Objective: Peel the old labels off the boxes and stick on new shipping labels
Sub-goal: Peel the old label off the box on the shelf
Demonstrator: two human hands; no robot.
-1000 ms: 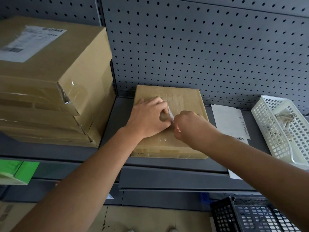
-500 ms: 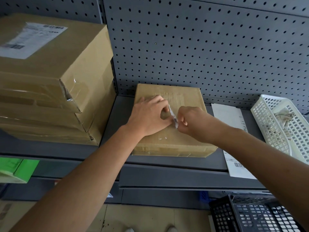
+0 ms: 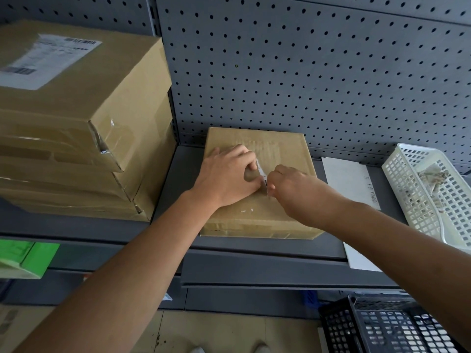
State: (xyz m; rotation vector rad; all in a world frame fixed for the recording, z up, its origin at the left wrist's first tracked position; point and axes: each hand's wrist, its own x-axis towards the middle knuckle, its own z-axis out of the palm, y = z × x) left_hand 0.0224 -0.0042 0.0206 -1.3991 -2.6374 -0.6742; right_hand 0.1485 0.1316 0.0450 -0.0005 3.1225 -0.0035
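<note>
Near the middle of the frame the left hand [image 3: 226, 177] lies on top of a flat cardboard box [image 3: 280, 146] with its fingers curled. Its thumb and forefinger are drawn in at a torn white label strip [image 3: 260, 169]. I cannot tell whether they pinch the strip or only press the cardboard beside it. The right hand [image 3: 293, 189] meets it from the right, fingertips pinched tight on the lower end of the strip, which stands up off the box top. A few white flecks [image 3: 246, 210] cling to the cardboard just below the hands. The box sits on a grey shelf [image 3: 178, 179], its back edge close to the pegboard [image 3: 318, 72].

Just right of the box lies a white sheet [image 3: 346, 184], its lower end hanging over the shelf's front. At the right edge a white mesh basket [image 3: 407, 200] holds crumpled paper scraps [image 3: 430, 178]. In the lower right corner stands a black crate [image 3: 339, 327]; its contents are unclear through the mesh. At upper left is a stack of boxes [image 3: 132, 110], the top one bearing a printed shipping label [image 3: 48, 59]. A green carton [image 3: 28, 258] shows at the lower left edge.
</note>
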